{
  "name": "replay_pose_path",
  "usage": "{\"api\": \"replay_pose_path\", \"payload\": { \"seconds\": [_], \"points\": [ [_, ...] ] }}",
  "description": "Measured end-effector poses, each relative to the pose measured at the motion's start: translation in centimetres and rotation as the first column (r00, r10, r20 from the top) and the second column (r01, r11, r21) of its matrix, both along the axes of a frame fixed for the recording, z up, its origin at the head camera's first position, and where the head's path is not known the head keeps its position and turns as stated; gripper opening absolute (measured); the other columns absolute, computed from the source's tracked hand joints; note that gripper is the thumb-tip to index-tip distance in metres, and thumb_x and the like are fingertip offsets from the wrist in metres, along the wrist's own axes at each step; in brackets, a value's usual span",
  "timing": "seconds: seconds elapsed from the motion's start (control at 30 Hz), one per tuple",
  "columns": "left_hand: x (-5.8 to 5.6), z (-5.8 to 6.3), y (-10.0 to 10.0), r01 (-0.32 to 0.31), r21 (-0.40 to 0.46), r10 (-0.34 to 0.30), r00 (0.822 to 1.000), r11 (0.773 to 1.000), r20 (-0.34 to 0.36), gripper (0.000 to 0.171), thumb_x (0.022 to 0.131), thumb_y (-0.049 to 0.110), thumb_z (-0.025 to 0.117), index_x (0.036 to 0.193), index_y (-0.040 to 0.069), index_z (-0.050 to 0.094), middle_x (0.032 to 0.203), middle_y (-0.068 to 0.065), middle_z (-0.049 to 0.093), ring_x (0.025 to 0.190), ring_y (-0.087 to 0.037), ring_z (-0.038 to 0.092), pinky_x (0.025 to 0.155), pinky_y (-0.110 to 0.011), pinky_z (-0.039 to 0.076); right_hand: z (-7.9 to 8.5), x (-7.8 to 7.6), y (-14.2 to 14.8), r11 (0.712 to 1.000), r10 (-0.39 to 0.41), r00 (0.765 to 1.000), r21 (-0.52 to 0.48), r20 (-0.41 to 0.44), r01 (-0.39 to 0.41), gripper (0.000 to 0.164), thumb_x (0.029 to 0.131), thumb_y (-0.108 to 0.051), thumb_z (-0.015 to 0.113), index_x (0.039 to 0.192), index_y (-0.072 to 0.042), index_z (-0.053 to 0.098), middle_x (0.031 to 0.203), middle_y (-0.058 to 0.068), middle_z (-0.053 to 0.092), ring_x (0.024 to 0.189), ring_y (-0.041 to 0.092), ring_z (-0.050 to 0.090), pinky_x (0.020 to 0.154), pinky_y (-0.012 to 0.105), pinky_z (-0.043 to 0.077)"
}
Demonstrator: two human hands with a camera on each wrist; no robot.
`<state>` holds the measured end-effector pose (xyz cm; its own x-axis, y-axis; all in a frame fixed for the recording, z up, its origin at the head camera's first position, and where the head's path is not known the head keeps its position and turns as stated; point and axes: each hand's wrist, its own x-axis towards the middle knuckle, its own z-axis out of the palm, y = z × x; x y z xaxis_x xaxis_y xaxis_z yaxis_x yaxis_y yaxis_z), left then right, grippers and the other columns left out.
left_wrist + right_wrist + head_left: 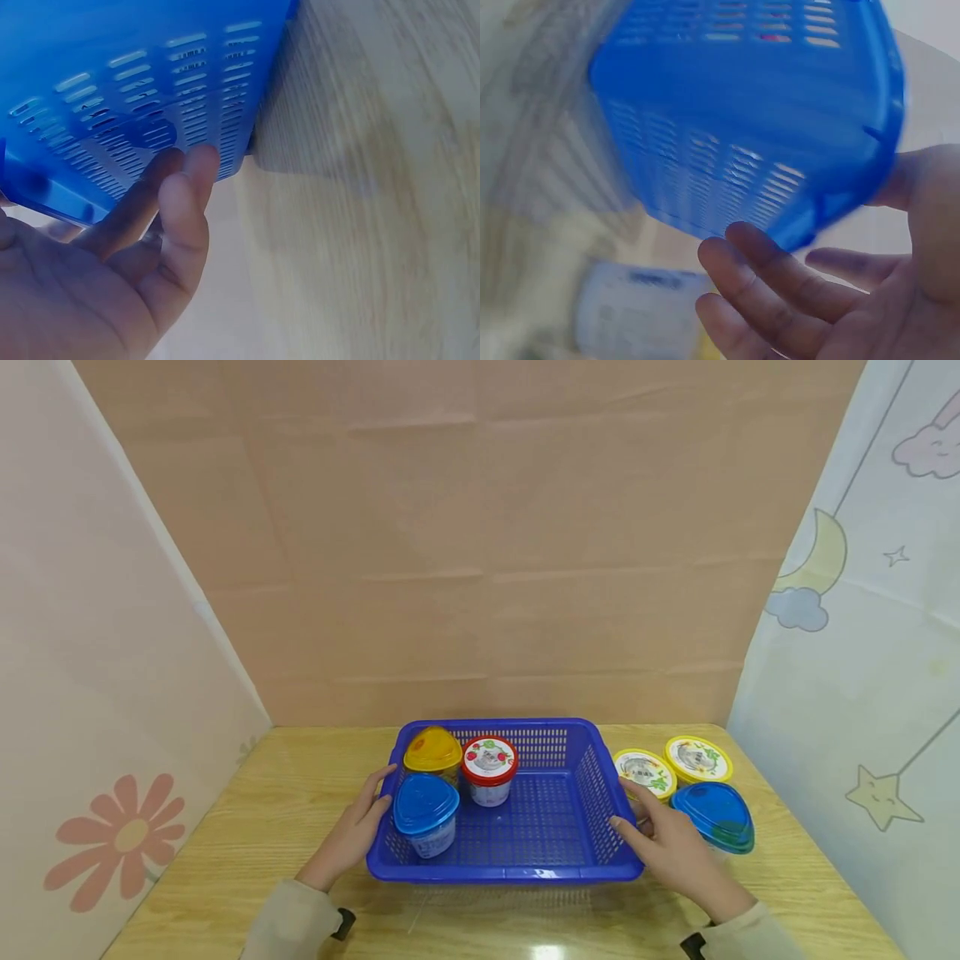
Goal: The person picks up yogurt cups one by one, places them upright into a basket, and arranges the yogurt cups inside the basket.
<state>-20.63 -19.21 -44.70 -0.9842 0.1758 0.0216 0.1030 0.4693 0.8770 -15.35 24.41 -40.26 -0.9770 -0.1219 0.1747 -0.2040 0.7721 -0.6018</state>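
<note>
A blue plastic basket (pixel 525 822) with slotted walls is held between both hands at its short sides. My left hand (pixel 348 837) grips the left rim, thumb on top and fingers along the outer wall. The right hand (pixel 670 843) grips the right rim the same way, beside the tubs there. Inside the basket, to the left, stand a tub with a blue lid (pixel 426 803), one with a yellow lid (pixel 433 748) and a round tub with a red-rimmed strawberry lid (pixel 489 760). Whether the basket's base touches the table cannot be told.
Right of the basket stand two round tubs with yellow-rimmed lids, a nearer one (pixel 643 774) and a farther one (pixel 699 760), plus a blue-green-lidded tub (pixel 716 817) near the right hand. The wooden table (pixel 247 843) meets a brown backdrop and patterned side panels.
</note>
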Motion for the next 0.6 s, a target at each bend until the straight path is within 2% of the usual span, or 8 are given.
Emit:
{"api": "replay_pose_path", "payload": {
  "seconds": [0.17,0.3,0.37,0.5,0.6],
  "points": [
    [-0.1,0.0,0.0,0.009,0.03,-0.009,1.0,1.0,0.021,0.046,0.11,0.026,0.034,0.155,0.03,0.027,0.15,-0.024,0.044,0.127,-0.047,0.053,0.094,-0.062,0.05,1.7,0.4,1.0,0.997,-0.011,0.993,0.077,-0.118,0.02,0.05,0.097,-0.021,0.066,0.14,-0.002,0.053,0.1,0.004,0.071,0.074,0.004,0.063,0.062,0.025,0.052],
    [0.0,0.2,0.0,0.016,0.058,-0.018,1.0,0.998,0.023,0.046,0.11,0.025,0.035,0.155,0.029,0.027,0.15,-0.025,0.043,0.126,-0.048,0.054,0.093,-0.063,0.051,3.1,0.7,2.5,0.984,-0.083,0.983,0.141,-0.166,0.107,0.044,0.097,-0.023,0.065,0.136,-0.005,0.057,0.103,0.007,0.071,0.07,0.006,0.06,0.053,0.026,0.045],
    [0.1,0.2,0.1,0.014,0.058,-0.015,1.0,0.998,0.025,0.045,0.11,0.025,0.034,0.155,0.029,0.027,0.15,-0.024,0.043,0.126,-0.047,0.054,0.093,-0.063,0.051,3.5,0.7,3.3,0.971,-0.136,0.973,0.17,-0.185,0.168,0.046,0.096,-0.028,0.065,0.135,-0.005,0.058,0.106,0.012,0.072,0.073,0.012,0.063,0.051,0.028,0.044],
    [0.1,0.0,0.1,0.007,0.06,-0.009,1.0,0.998,0.026,0.045,0.11,0.025,0.034,0.154,0.03,0.027,0.149,-0.024,0.044,0.124,-0.046,0.056,0.092,-0.062,0.052,3.7,0.4,5.2,0.944,-0.198,0.961,0.225,-0.195,0.241,0.06,0.092,-0.038,0.07,0.135,0.001,0.056,0.114,0.026,0.067,0.091,0.04,0.065,0.063,0.049,0.054],
    [0.1,-0.1,0.1,0.007,0.064,-0.008,1.0,0.998,0.024,0.045,0.11,0.025,0.034,0.154,0.03,0.027,0.149,-0.025,0.044,0.123,-0.046,0.057,0.092,-0.062,0.052,3.5,0.1,6.5,0.924,-0.219,0.962,0.284,-0.162,0.258,0.079,0.086,-0.049,0.074,0.134,0.009,0.051,0.117,0.038,0.059,0.1,0.054,0.058,0.074,0.065,0.05]
  ]
}}
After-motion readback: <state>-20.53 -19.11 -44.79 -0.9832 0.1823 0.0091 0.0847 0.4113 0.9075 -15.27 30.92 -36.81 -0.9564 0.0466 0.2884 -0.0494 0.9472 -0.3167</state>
